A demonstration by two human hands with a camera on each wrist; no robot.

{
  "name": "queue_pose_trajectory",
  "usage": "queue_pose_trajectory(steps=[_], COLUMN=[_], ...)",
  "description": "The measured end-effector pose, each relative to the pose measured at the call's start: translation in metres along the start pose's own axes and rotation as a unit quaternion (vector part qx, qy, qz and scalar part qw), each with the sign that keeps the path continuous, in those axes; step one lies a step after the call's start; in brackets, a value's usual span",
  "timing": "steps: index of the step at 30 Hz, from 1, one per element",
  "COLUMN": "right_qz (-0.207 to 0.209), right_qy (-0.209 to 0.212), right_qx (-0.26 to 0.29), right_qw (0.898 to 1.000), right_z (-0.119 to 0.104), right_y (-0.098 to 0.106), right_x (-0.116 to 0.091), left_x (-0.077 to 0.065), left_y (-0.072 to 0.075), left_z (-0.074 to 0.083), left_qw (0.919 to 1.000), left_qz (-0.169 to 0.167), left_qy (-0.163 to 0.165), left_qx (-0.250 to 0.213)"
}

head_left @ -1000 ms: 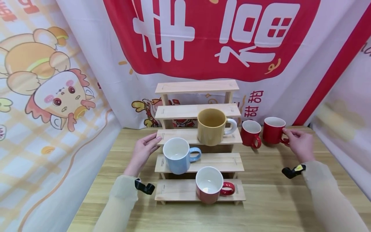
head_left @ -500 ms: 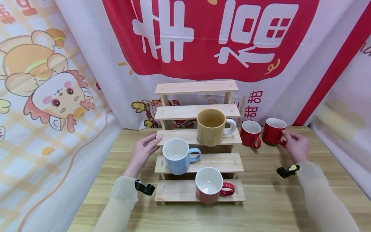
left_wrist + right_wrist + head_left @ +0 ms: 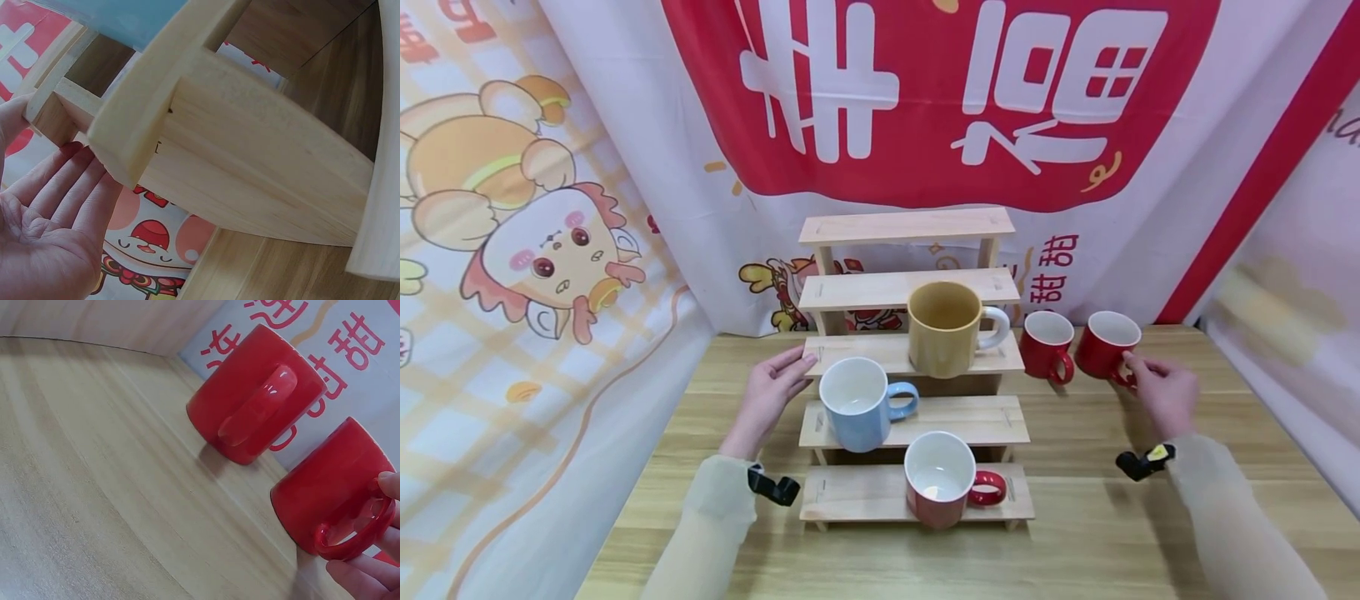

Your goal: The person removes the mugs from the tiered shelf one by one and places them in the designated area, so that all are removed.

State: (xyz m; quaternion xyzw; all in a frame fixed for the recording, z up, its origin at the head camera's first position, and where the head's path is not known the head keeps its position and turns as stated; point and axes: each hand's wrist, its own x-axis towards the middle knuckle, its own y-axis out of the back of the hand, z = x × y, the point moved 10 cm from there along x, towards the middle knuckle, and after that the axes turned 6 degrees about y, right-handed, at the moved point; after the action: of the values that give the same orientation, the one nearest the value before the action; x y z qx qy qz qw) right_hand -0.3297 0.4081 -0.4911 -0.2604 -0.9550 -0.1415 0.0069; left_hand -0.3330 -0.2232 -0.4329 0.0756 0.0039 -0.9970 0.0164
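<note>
In the head view my right hand (image 3: 1163,393) pinches the handle of a red mug (image 3: 1099,350) with a white inside, at the right of the wooden tiered rack (image 3: 842,493). The right wrist view shows the thumb and fingers (image 3: 369,575) around that handle. A second red mug (image 3: 250,400) stands close beside it, handle toward me. My left hand (image 3: 771,390) holds the left end of the rack's middle step, thumb on one side and nearly straight fingers (image 3: 69,181) on the other in the left wrist view.
A yellow mug (image 3: 943,337) with a white handle stands on the middle step. Below it are a light blue mug (image 3: 859,412) and, on the lowest step, a pink mug (image 3: 942,492) with a red handle. Printed cloth (image 3: 880,183) hangs behind the wooden table (image 3: 1075,517).
My right hand has moved a little left and toward me with the red mug, bringing it nearer the other red mug; the mug now leans. The left hand keeps its place.
</note>
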Motion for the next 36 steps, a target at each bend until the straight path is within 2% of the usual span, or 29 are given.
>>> queue_pose_trajectory(steps=[4, 6, 9, 12, 15, 18, 24, 30, 36], right_qz=[0.012, 0.022, 0.029, 0.021, -0.006, -0.056, -0.139, -0.201, -0.257], right_qy=[-0.001, 0.002, 0.022, 0.053, 0.076, 0.088, 0.118, 0.164, 0.179], right_qx=[-0.019, -0.033, -0.034, -0.031, -0.024, -0.021, -0.034, -0.056, -0.053], right_qw=[1.000, 0.999, 0.999, 0.998, 0.997, 0.994, 0.983, 0.964, 0.948], right_z=[-0.001, -0.009, -0.036, -0.079, -0.121, -0.156, -0.209, -0.233, -0.238], right_y=[0.001, 0.004, 0.005, 0.001, -0.008, -0.022, -0.055, -0.091, -0.119], right_x=[-0.001, -0.002, -0.003, -0.008, -0.018, -0.032, -0.066, -0.091, -0.105], left_x=[-0.001, 0.000, -0.001, -0.001, -0.002, -0.002, -0.001, -0.001, -0.001], left_y=[0.001, 0.002, 0.002, 0.003, 0.003, 0.004, 0.003, 0.001, 0.000], left_z=[-0.001, -0.002, -0.002, -0.001, 0.000, 0.000, -0.001, 0.001, 0.001], left_qw=[1.0000, 1.0000, 0.9999, 1.0000, 1.0000, 1.0000, 1.0000, 1.0000, 0.9999], left_qz=[0.003, 0.002, 0.002, 0.002, 0.002, 0.002, 0.003, 0.000, 0.000], left_qy=[0.003, 0.007, 0.010, 0.008, 0.005, 0.006, 0.006, -0.006, -0.009], left_qx=[0.001, 0.004, 0.003, 0.001, -0.002, -0.002, 0.001, -0.007, -0.014])
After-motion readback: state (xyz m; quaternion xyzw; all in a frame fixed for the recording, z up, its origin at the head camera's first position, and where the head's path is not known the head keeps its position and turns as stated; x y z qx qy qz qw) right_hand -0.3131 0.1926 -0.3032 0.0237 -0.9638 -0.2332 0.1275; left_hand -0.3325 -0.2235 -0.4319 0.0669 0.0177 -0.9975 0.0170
